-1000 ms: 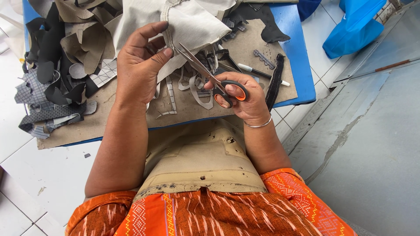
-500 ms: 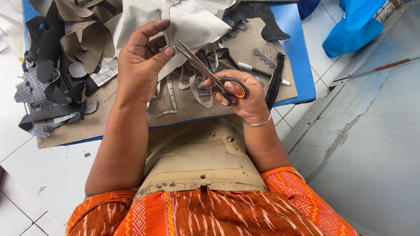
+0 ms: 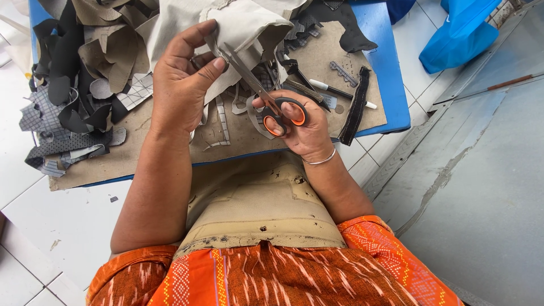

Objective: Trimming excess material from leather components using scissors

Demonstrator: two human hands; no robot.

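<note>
The left hand (image 3: pixel 181 85) pinches a beige fabric piece (image 3: pixel 238 28); the right hand (image 3: pixel 300 127) grips orange-handled steel scissors (image 3: pixel 263 96). Their blades meet the fabric's edge.

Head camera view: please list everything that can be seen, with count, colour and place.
beige fabric piece: one, light beige, top centre, held up over the board
scissors: one pair, orange and black handles, blades at the fabric edge
cardboard sheet: one, brown, on the board
blue board: one, blue, under the cardboard
scrap pile: many, black, grey and tan, at left
marker pen: one, black and white, on the cardboard at right
black strip: one, black, beside the pen
blue bag: one, blue, floor at top right
bracelet: one, silver, right wrist
left hand: pinches the fabric
right hand: in the scissor handles
</note>
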